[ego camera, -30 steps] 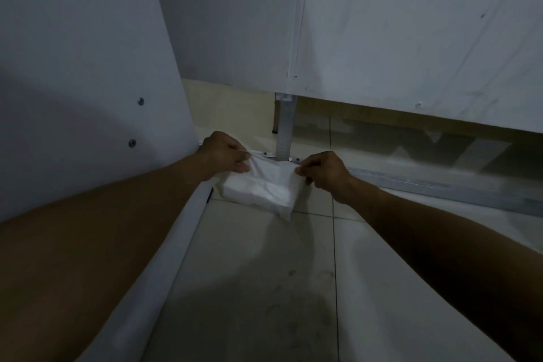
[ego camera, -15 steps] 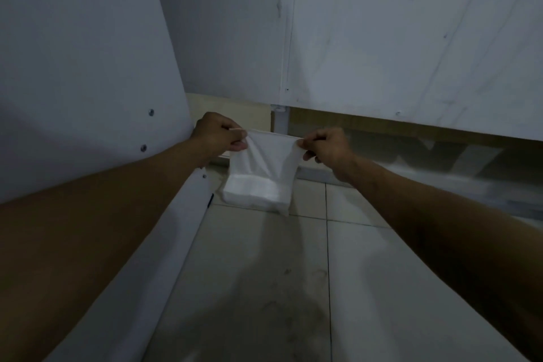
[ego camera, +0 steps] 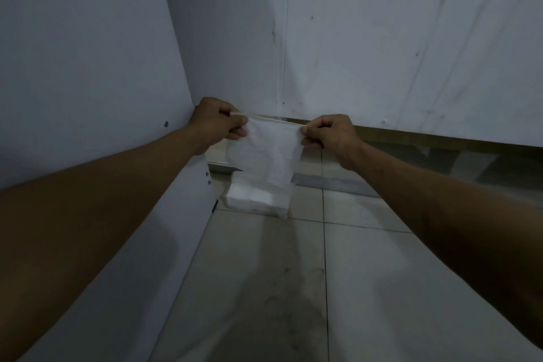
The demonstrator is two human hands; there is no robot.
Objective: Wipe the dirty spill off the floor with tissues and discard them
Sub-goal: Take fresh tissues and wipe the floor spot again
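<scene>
A white tissue point(ego camera: 271, 153) hangs spread between my two hands, above the floor near the corner. My left hand point(ego camera: 219, 122) pinches its top left corner and my right hand point(ego camera: 329, 134) pinches its top right corner. Below it, a white pack of tissues point(ego camera: 252, 200) lies on the floor tiles against the corner; the hanging tissue covers part of it. Dark smudges of the dirty spill point(ego camera: 289, 297) mark the pale tile nearer to me, in shadow.
A white panel point(ego camera: 88, 67) stands close on the left, and a white partition point(ego camera: 396, 38) closes the far side with a gap under it. A metal rail point(ego camera: 332, 184) runs along the floor below the partition. Pale floor tiles point(ego camera: 382, 288) extend toward me.
Both hands have risen from the pack on the floor, drawing one tissue up and out. It now hangs clear above the pack.
</scene>
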